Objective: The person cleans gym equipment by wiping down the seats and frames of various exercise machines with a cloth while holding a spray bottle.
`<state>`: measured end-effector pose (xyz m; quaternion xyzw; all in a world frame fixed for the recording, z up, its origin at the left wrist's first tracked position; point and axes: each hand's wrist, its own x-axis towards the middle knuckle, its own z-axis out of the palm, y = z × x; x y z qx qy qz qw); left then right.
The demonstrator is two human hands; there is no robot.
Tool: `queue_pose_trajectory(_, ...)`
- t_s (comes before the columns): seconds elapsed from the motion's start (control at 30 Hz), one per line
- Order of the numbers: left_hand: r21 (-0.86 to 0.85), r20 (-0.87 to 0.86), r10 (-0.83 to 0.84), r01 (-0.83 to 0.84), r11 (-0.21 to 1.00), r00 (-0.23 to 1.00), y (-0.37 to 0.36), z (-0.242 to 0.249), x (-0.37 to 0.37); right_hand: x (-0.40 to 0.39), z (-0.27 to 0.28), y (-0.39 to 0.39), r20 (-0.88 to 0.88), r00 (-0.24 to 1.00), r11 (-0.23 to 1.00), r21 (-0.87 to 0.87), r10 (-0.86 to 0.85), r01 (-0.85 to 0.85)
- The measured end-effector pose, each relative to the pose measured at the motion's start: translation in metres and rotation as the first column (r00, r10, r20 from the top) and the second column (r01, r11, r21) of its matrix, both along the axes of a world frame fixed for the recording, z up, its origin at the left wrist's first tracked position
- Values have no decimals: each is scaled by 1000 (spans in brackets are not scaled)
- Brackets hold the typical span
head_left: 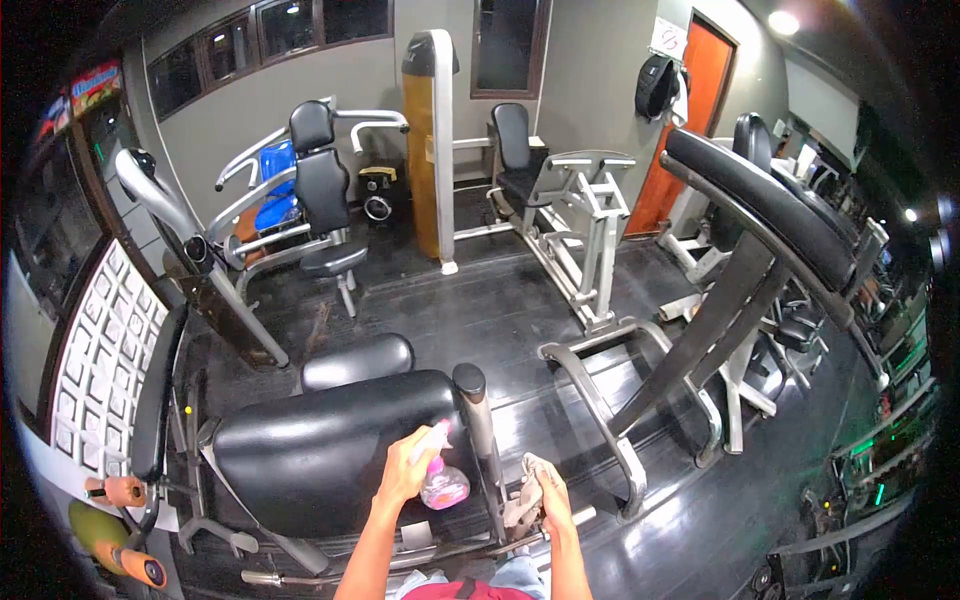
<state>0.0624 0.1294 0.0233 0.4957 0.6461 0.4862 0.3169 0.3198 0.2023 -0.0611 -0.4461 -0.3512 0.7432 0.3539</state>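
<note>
Left hand (408,465) grips one pink spray bottle (444,484) over one black padded bench (335,450); right hand (551,500) clutches one crumpled cloth (528,492) beside the bench's upright post (480,430).

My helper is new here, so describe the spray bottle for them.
Find the wide black padded bench at lower centre. Over its right end, the left hand holds the spray bottle. It's rounded, glossy and pink, unlike the limp beige cloth in the right hand.
</note>
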Motion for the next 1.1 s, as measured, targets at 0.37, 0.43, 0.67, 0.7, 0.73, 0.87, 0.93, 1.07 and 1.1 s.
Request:
queue_pose_trajectory(0.37,96,-63,325,-318,943,944,92,-4,-11,17,19,91,11,992,987,104,122,-123)
queue_pose_trajectory(0.43,4,-176,290,-294,956,941,95,-6,-15,14,21,101,12,986,981,95,169,-170)
queue_pose_trajectory(0.67,-117,-273,314,-355,927,909,102,-1,-9,-19,43,131,57,926,896,235,373,-376)
queue_pose_trajectory(0.7,-194,-242,328,-377,906,913,102,6,-5,-27,56,135,160,920,845,362,359,-393)
queue_pose_trajectory(0.73,-270,-211,342,-391,880,916,103,9,-5,-36,73,138,257,910,775,478,326,-413)
queue_pose_trajectory(0.87,-36,191,244,-242,970,951,85,-8,-12,-80,129,142,573,798,441,677,187,-589)
queue_pose_trajectory(0.93,81,23,174,-176,981,984,79,-41,-27,-102,117,145,677,715,314,651,172,-691)
queue_pose_trajectory(1.07,71,522,72,-128,989,850,66,-18,-22,-135,86,167,770,603,143,586,209,-797)
queue_pose_trajectory(1.1,115,543,28,-108,987,839,63,-21,-26,-140,91,172,801,558,170,531,218,-830)
